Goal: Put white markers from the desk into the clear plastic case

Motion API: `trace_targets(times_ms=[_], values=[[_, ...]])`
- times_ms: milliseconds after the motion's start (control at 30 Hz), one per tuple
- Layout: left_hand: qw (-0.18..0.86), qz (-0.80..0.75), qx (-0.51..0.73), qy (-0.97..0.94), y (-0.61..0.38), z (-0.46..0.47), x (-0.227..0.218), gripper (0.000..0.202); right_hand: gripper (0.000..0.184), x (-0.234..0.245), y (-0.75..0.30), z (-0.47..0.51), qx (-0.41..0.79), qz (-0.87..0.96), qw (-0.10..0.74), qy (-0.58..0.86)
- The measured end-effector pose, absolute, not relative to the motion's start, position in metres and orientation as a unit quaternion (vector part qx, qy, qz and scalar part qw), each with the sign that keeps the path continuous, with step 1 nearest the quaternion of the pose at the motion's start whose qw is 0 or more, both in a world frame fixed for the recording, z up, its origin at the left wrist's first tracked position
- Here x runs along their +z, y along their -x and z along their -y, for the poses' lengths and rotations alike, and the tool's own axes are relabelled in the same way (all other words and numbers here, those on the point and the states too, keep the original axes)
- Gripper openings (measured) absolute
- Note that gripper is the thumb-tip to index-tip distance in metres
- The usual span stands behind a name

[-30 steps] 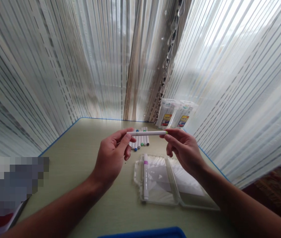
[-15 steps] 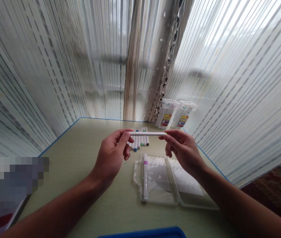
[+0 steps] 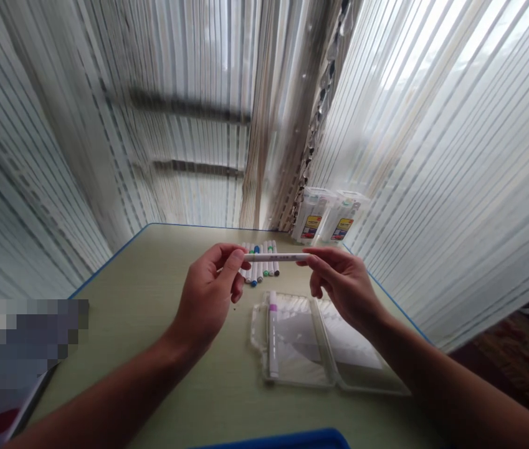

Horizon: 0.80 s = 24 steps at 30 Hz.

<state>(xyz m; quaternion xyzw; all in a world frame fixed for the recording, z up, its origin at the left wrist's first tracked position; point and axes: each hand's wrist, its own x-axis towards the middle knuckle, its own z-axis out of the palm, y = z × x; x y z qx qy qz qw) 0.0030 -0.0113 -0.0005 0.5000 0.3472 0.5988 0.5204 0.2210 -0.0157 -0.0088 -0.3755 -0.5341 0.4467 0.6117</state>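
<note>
A white marker (image 3: 276,257) is held level above the table, one end in each hand. My left hand (image 3: 210,290) pinches its left end between thumb and fingers. Its right end sits in the fingertips of my right hand (image 3: 346,284). Small dark print shows along the barrel; my fingers cover both tips. Behind it, several white markers (image 3: 259,274) with blue, green, grey and dark ends lie side by side. Below my hands an open clear plastic case (image 3: 301,381) lies flat, with one purple-banded marker (image 3: 273,343) along its left side.
Two clear marker cases (image 3: 308,227) with yellow labels stand at the table's back right corner. Striped curtains (image 3: 189,143) hang behind the pale green table (image 3: 128,274). A blue object (image 3: 273,439) shows at the front edge, and a blurred-out item (image 3: 7,368) is at left.
The marker has rolled or turned between my fingers, so print now faces me and the green at its right end is hidden. The head view has shifted slightly.
</note>
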Motion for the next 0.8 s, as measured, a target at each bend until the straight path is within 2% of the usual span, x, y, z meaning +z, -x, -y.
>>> trace_targets(times_ms=[367,567,800], values=[[0.504,-0.364,0.565,-0.543,-0.001,0.017,0.003,0.022,0.021,-0.007,-0.220,0.017,0.440,0.553,0.592,0.387],[0.479,-0.339,0.566,-0.579,0.000,0.024,0.003,0.020,0.029,-0.009,-0.215,0.021,0.379,0.620,0.529,0.439],[0.377,-0.317,0.543,-0.680,-0.002,0.037,0.004,0.017,0.022,-0.016,-0.217,0.023,0.240,0.730,0.462,0.442]])
